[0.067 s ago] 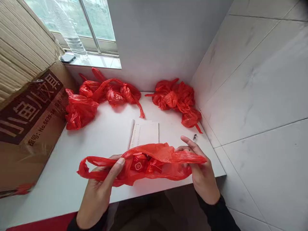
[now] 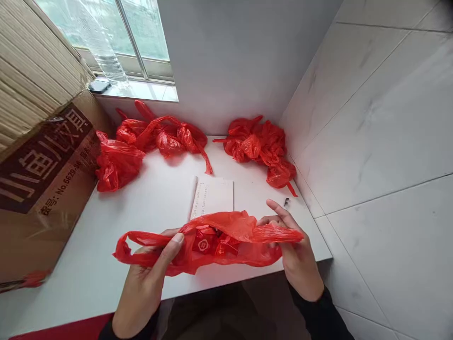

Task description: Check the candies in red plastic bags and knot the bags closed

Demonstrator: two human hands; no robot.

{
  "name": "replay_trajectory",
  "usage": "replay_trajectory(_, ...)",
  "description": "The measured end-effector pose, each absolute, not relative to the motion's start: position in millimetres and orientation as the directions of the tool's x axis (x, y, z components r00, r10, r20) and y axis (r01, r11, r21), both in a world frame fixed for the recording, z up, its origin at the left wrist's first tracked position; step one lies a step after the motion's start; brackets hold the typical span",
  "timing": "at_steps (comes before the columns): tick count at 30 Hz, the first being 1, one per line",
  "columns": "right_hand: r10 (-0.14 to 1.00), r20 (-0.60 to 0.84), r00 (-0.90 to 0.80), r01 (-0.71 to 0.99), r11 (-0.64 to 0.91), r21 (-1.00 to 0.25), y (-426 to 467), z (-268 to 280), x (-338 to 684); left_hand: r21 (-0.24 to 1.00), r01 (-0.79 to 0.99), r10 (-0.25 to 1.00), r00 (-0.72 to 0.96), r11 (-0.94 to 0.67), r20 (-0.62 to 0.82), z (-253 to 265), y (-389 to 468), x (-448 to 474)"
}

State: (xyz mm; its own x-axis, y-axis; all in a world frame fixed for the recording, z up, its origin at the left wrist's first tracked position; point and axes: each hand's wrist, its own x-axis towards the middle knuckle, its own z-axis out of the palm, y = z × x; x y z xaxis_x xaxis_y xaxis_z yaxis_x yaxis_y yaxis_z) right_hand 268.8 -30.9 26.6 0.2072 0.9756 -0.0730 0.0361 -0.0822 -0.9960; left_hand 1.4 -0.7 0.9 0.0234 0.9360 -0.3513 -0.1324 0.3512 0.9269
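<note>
A thin red plastic bag [image 2: 226, 224] is stretched sideways between my hands above the front of the table. Its mouth gapes, and inside lie small red packets [image 2: 203, 245], one with a pale round emblem. My left hand [image 2: 152, 276] grips the bag's left side, thumb on top, with a handle loop sticking out beyond it. On the other side, my right hand [image 2: 295, 255] holds the right handle; its index finger points up and away, and the plastic hides part of the other fingers. Just behind the bag lies an open notebook [image 2: 215, 196] with writing, partly covered.
Red plastic bags lie in a left group [image 2: 170, 139] and a right group [image 2: 258, 146] along the wall of the white table [image 2: 155, 189]. A cardboard box [image 2: 53, 189] stands at left. A clear bottle [image 2: 109, 61] and phone [image 2: 99, 85] are on the sill. A small dark object [image 2: 286, 201] lies at right.
</note>
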Motion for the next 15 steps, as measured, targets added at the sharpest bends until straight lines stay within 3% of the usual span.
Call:
replay_trajectory(8, 0.977, -0.068, 0.202, -0.022, -0.065, -0.998, -29.8, 26.6, 269.7, 0.893, -0.291, 0.931, -0.017, 0.345, -0.365, 9.6, -0.8, 8.6)
replay_trajectory(15, 0.976, -0.06, 0.21, 0.006, -0.063, -0.998, -27.0, 29.0, 270.4, 0.919, -0.23, 0.939, -0.047, 0.321, -0.34, 12.2, 0.0, 12.7)
